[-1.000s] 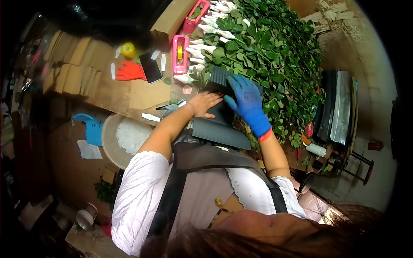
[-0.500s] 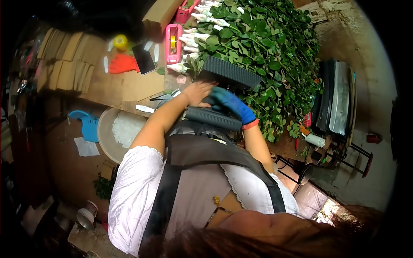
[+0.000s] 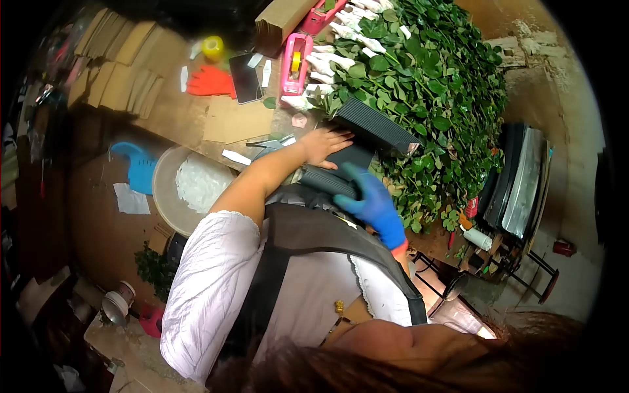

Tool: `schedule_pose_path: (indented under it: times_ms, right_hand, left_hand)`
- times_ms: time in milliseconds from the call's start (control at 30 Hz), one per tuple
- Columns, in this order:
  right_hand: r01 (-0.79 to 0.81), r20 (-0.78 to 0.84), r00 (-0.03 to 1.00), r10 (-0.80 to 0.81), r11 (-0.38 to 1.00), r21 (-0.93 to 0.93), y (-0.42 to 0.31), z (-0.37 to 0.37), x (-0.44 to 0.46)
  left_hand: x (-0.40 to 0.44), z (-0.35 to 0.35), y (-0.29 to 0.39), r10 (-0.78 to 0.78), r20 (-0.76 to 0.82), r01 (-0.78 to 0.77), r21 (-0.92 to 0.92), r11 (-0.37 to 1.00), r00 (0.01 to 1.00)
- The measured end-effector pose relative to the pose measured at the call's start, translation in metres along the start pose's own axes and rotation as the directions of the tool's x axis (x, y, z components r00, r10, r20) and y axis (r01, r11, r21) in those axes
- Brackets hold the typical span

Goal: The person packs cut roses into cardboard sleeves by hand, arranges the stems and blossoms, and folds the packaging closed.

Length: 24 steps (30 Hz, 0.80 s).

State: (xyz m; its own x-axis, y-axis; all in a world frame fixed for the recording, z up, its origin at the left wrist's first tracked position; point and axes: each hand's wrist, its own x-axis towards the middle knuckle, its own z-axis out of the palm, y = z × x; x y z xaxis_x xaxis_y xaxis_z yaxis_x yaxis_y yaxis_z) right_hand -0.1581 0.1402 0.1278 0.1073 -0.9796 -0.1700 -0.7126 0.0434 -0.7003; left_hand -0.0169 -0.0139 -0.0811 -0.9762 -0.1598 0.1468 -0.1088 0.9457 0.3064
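Note:
My bare left hand (image 3: 324, 145) lies flat with its fingers stretched out on a black trough-like form (image 3: 377, 126) with ribbed raised sides. My right hand (image 3: 375, 200) wears a blue-green glove with an orange cuff. Its thumb and fingers are apart at the right end of the form's near side, slightly blurred, and nothing shows between them. A heap of leafy green stems (image 3: 419, 85) lies just beyond the form, several with white-wrapped heads (image 3: 327, 65) at their left end. Scissors (image 3: 265, 144) lie left of my left hand, partly covered by the forearm.
Left on the table are a pink tape dispenser (image 3: 296, 69), a phone (image 3: 246, 78), an orange glove (image 3: 209, 82), a yellow tape roll (image 3: 212, 47) and stacked cardboard pieces (image 3: 124, 65). A round tub (image 3: 167, 196) stands below the table edge. Dark sheets (image 3: 517, 177) stand at the right.
My right hand has drawn back toward my body and away from my left hand, its fingers spreading. My left hand stays on the form. The whole view has shifted.

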Motion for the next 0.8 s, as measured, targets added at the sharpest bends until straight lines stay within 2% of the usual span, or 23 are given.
schedule_pose_path:
  times_ms: [33,100,200,233,267,300,333,400,433,500,567,600,700,733,800]
  right_hand:
    - [0.115,0.152,0.986,-0.063,0.926,-0.359,0.006,0.017,0.013]
    - [0.064,0.225,0.971,0.077,0.827,-0.559,0.009,0.037,0.035]
    - [0.291,0.500,0.866,0.031,0.781,-0.552,-0.009,0.014,0.061]
    - [0.303,0.471,0.876,-0.107,0.882,-0.362,-0.019,0.016,0.074]
    - [0.325,0.416,0.878,-0.236,0.933,-0.156,-0.029,0.026,0.093]
    - [0.414,0.309,0.878,-0.365,0.904,-0.109,-0.036,0.042,0.116]
    - [0.507,0.190,0.852,-0.487,0.859,-0.070,-0.041,0.064,0.142]
    - [0.652,0.153,0.758,-0.634,0.735,-0.184,-0.040,0.116,0.193]
    - [0.660,0.256,0.751,-0.609,0.705,-0.258,-0.044,0.133,0.213]
    - [0.597,0.357,0.802,-0.479,0.632,-0.493,-0.051,0.157,0.237]
    - [0.461,0.289,0.885,-0.365,0.601,-0.653,-0.015,0.202,0.254]
    - [0.455,0.297,0.889,-0.349,0.593,-0.664,-0.019,0.200,0.252]
    - [0.483,0.337,0.875,-0.349,0.691,-0.538,-0.019,0.172,0.238]
    - [0.479,0.417,0.865,-0.278,0.705,-0.524,-0.043,0.137,0.223]
    - [0.542,0.215,0.840,-0.498,0.769,-0.339,-0.037,0.093,0.189]
  left_hand:
    - [0.000,0.002,-0.001,0.003,-0.015,-0.003,0.005,1.000,1.000]
    - [0.000,0.004,-0.001,0.009,-0.048,-0.009,0.012,1.000,0.999]
    - [-0.002,0.001,0.000,0.000,-0.015,-0.001,-0.071,0.997,1.000]
    - [0.001,0.018,-0.006,0.035,-0.122,-0.013,0.170,0.985,0.992]
    - [0.007,0.053,-0.018,0.086,-0.220,0.010,0.403,0.915,0.972]
    - [0.012,0.072,-0.025,0.156,-0.298,0.061,0.609,0.791,0.942]
    - [0.016,0.070,-0.028,0.159,-0.293,0.044,0.581,0.812,0.943]
    - [0.016,0.056,-0.027,0.159,-0.275,0.012,0.530,0.848,0.948]
    - [0.014,0.060,-0.026,0.160,-0.263,-0.006,0.503,0.864,0.951]
    - [0.008,0.048,-0.021,0.161,-0.242,-0.039,0.442,0.896,0.957]
    - [0.004,0.044,-0.017,0.160,-0.227,-0.067,0.370,0.927,0.961]
    - [0.002,0.043,-0.015,0.146,-0.216,-0.071,0.320,0.945,0.965]
    - [-0.003,0.033,-0.010,0.090,-0.208,-0.061,0.140,0.988,0.974]
    - [-0.004,0.031,-0.010,0.073,-0.203,-0.057,0.084,0.995,0.976]
    - [-0.003,0.030,-0.008,0.038,-0.186,-0.046,-0.035,0.998,0.982]
